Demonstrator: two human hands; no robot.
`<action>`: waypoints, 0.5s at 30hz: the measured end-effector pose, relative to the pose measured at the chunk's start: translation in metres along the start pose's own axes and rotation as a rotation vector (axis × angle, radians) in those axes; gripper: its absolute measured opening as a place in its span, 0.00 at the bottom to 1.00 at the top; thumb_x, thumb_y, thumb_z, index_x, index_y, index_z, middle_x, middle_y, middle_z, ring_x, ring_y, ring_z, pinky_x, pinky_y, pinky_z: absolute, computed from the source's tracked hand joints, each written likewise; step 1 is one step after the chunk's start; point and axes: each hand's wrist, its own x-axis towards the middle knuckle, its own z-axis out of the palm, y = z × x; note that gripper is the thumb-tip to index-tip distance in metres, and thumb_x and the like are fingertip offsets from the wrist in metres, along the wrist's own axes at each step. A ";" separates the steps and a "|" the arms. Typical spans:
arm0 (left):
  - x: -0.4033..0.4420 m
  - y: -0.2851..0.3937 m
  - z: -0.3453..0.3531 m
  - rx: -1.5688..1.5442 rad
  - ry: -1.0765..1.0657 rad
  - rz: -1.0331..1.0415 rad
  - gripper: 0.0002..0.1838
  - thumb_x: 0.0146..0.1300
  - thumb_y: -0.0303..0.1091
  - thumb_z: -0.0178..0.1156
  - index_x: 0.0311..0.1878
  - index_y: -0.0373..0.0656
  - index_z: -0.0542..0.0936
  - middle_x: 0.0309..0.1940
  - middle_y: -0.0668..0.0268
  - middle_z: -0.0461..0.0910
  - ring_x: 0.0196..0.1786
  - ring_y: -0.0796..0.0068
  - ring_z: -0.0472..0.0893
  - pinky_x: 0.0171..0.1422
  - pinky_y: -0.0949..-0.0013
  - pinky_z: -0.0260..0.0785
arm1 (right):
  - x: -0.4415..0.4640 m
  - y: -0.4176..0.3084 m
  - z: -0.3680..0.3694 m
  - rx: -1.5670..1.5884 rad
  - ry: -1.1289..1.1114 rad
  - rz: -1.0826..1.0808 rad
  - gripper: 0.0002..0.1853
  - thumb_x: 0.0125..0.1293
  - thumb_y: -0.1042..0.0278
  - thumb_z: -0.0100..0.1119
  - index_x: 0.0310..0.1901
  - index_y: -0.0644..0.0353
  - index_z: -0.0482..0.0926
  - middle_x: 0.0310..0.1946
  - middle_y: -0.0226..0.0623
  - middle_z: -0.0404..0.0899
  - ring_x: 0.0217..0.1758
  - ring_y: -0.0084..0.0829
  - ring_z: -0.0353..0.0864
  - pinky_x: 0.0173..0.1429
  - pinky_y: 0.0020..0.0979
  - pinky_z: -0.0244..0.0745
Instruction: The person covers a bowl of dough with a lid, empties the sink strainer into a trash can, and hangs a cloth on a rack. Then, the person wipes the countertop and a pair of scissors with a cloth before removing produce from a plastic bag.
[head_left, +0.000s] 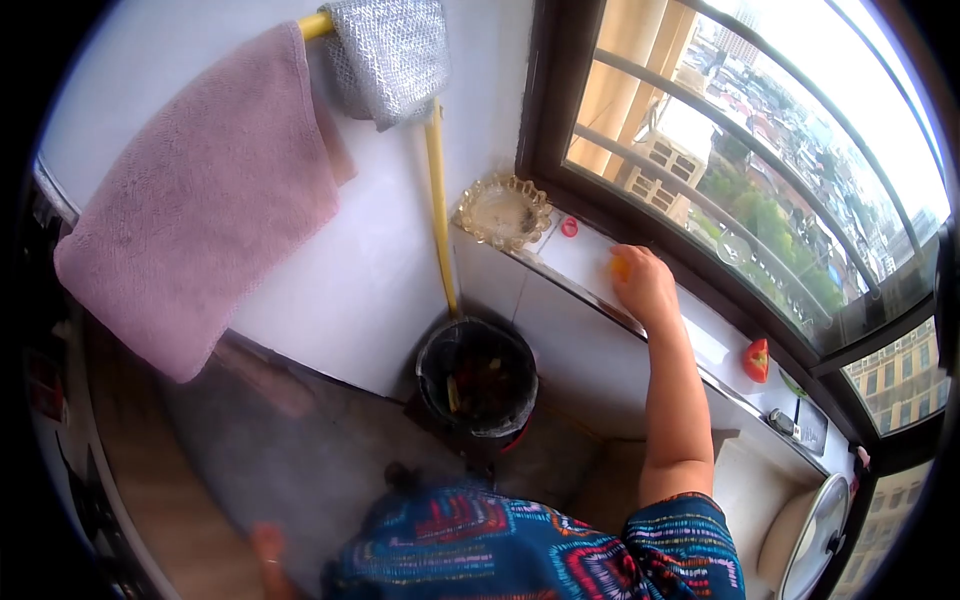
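The right grip [645, 286] seems to pinch an orange piece [619, 269] low at the sill [583, 260], between the red ring [569, 227] and tomato [756, 361], likely for steadiness, while the left grip [267, 541] hangs well apart, its state too blurred to tell.

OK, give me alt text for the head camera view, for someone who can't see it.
A person's right hand reaches over a narrow windowsill, fingers on a small orange thing, between a glass dish and a cut tomato. Below stands a bin; a pink towel hangs at left, and the window looks out over a city.
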 end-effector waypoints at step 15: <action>-0.033 -0.024 -0.003 0.256 0.120 -0.231 0.04 0.53 0.28 0.52 0.30 0.40 0.75 0.16 0.64 0.72 0.15 0.75 0.70 0.16 0.72 0.60 | -0.022 -0.041 -0.004 1.880 -0.044 0.600 0.14 0.60 0.77 0.44 0.48 0.61 0.70 0.46 0.50 0.74 0.49 0.43 0.76 0.45 0.34 0.76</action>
